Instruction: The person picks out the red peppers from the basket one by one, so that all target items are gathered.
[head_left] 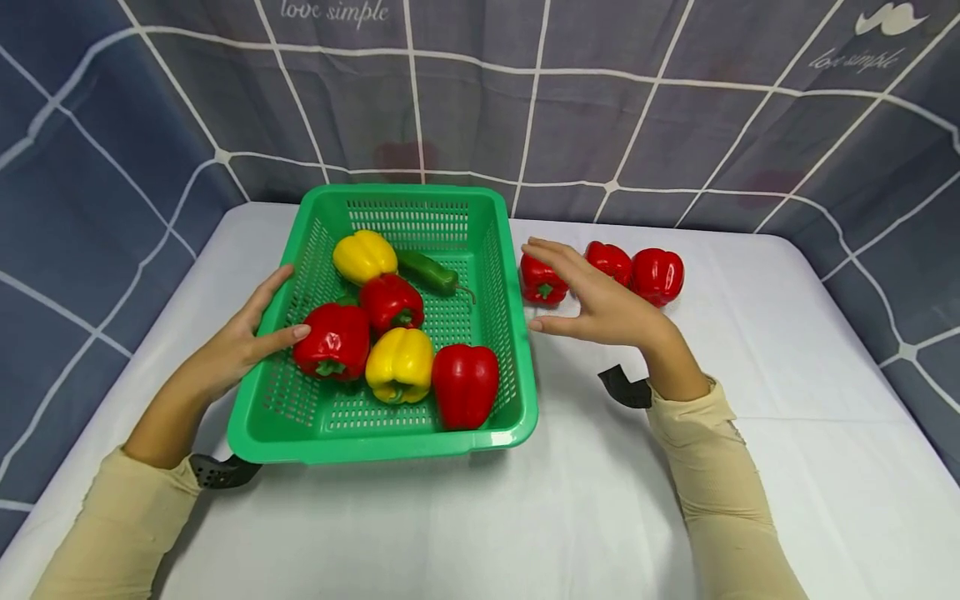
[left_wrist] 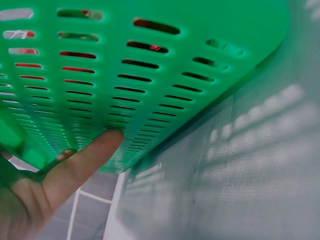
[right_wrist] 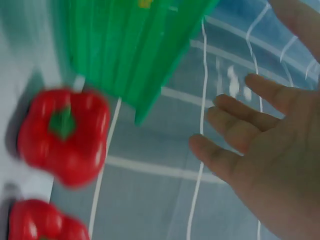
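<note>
My left hand (head_left: 236,346) is at the left side of a green plastic basket (head_left: 382,442), its thumb overlapping the rim. In the left wrist view, an extended finger (left_wrist: 85,162) lies against the slotted outer wall. My right hand (head_left: 600,300) is spread beside the basket's right side, holding nothing, near three red bell peppers (head_left: 657,277). Inside the basket lie three red bell peppers (head_left: 467,385), two yellow bell peppers (head_left: 401,367) and a long green chili pepper (head_left: 427,272). One red pepper (right_wrist: 65,135) shows fully in the right wrist view, apart from the hand.
A white cloth covers the table (head_left: 750,467). Behind and at both sides hangs a grey-blue curtain (head_left: 480,108) with white grid lines. Black bands (head_left: 626,388) are at both wrists.
</note>
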